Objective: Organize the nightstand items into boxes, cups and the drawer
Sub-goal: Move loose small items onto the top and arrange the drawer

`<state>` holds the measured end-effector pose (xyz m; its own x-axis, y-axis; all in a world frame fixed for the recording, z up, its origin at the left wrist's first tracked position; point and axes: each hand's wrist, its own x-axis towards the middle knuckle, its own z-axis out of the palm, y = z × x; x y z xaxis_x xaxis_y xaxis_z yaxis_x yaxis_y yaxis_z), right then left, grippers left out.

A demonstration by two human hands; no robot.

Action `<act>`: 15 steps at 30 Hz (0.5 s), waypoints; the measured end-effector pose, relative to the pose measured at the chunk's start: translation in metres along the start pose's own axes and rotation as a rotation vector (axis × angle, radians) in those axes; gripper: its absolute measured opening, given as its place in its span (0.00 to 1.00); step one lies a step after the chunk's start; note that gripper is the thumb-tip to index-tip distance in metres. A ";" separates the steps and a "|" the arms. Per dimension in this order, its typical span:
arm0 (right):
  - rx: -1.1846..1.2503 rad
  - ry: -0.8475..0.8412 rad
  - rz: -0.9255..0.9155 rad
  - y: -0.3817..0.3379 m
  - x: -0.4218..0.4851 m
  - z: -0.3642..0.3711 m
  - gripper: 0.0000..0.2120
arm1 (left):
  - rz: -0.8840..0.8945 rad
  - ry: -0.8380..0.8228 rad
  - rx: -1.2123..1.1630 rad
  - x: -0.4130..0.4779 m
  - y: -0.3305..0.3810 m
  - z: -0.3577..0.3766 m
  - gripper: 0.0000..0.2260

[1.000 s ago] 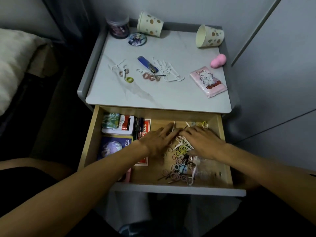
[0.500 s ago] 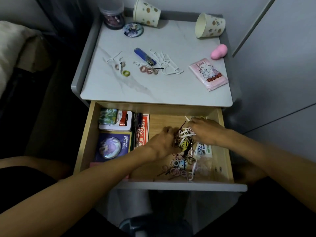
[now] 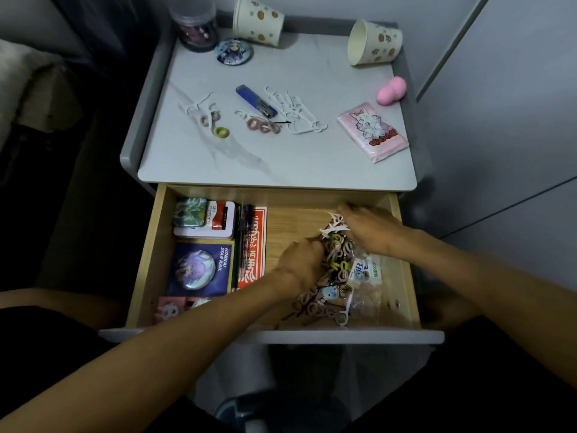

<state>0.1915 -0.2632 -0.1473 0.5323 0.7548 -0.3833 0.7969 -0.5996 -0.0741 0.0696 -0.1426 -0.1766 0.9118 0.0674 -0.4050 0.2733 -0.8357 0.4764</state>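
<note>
The wooden drawer [image 3: 150,251] stands pulled out under the grey nightstand top [image 3: 281,164]. Inside it, my left hand [image 3: 301,260] and my right hand [image 3: 371,229] cup a heap of hair ties and white floss picks [image 3: 335,242] between them, fingers curled round the bunch. More hair ties and picks [image 3: 318,304] lie loose near the drawer front. On the top lie floss picks [image 3: 296,114], hair ties [image 3: 262,126], a blue lighter [image 3: 256,100], a pink tissue pack [image 3: 373,131] and two tipped paper cups [image 3: 257,20] [image 3: 374,42].
The drawer's left side holds a tin box [image 3: 204,218], a red card box [image 3: 251,245], a purple badge card [image 3: 199,267] and a pink item [image 3: 170,309]. A jar [image 3: 195,28], a round badge [image 3: 234,51] and a pink blob [image 3: 392,90] sit on top. A wall stands at right, a bed at left.
My hands went from lying flat on the scattered items to scooping them together into a raised bunch at the drawer's right middle. The view tilted down slightly.
</note>
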 end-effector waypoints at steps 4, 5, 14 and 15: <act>0.050 0.071 -0.010 0.004 0.001 -0.006 0.21 | -0.025 -0.044 -0.262 0.007 -0.013 -0.005 0.11; 0.068 0.088 -0.015 0.006 -0.001 -0.006 0.22 | -0.028 -0.050 -0.328 0.007 -0.016 -0.007 0.11; 0.253 0.152 -0.110 -0.005 -0.029 -0.028 0.18 | -0.035 -0.039 -0.665 -0.012 -0.021 -0.060 0.08; 0.271 0.164 -0.116 -0.007 -0.032 -0.033 0.17 | -0.018 -0.026 -0.676 -0.016 -0.022 -0.067 0.07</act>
<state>0.1781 -0.2741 -0.1046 0.4991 0.8415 -0.2068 0.7612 -0.5398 -0.3594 0.0697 -0.0892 -0.1282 0.8999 0.0579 -0.4323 0.4279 -0.3094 0.8492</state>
